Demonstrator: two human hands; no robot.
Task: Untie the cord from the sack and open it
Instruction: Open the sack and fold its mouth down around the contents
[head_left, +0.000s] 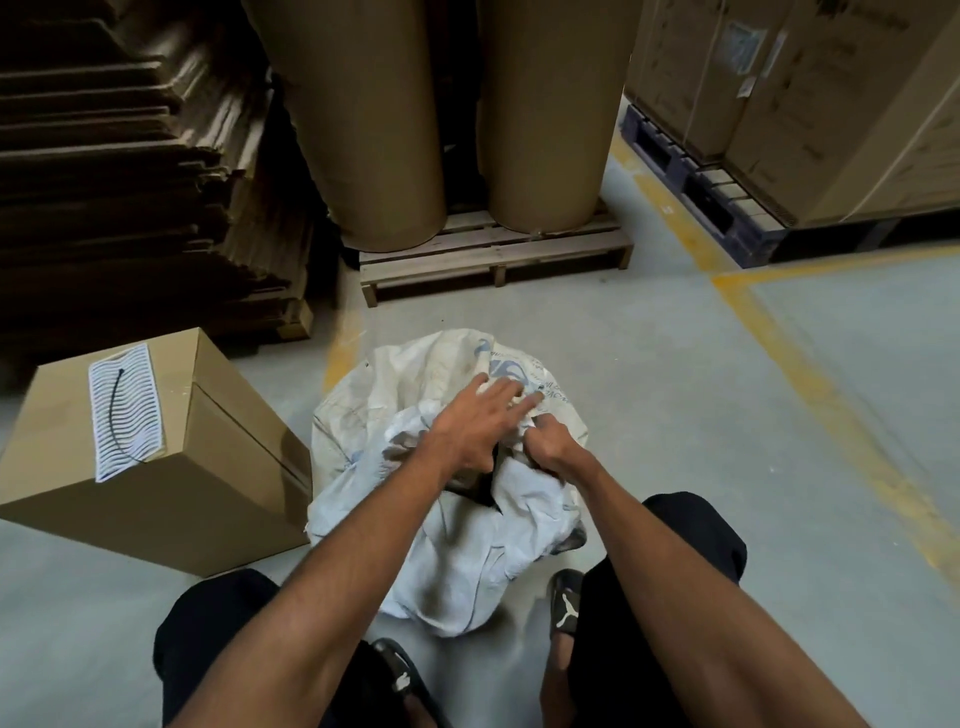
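Note:
A crumpled white woven sack (415, 519) with faded blue print stands on the floor between my knees. Its gathered mouth lies under my hands, with a dark gap showing just below them. My left hand (478, 421) reaches across the top with fingers spread, the fingertips resting on the bunched fabric. My right hand (550, 447) is closed in a fist on the gathered sack fabric beside it. The cord itself is hidden among the folds and my fingers.
A cardboard box (171, 483) with a white striped sheet and a black cable tie on top sits at my left. Two large brown paper rolls (395, 119) stand on a wooden pallet (493, 254) ahead. Stacked cardboard is at far left, boxed pallets at far right.

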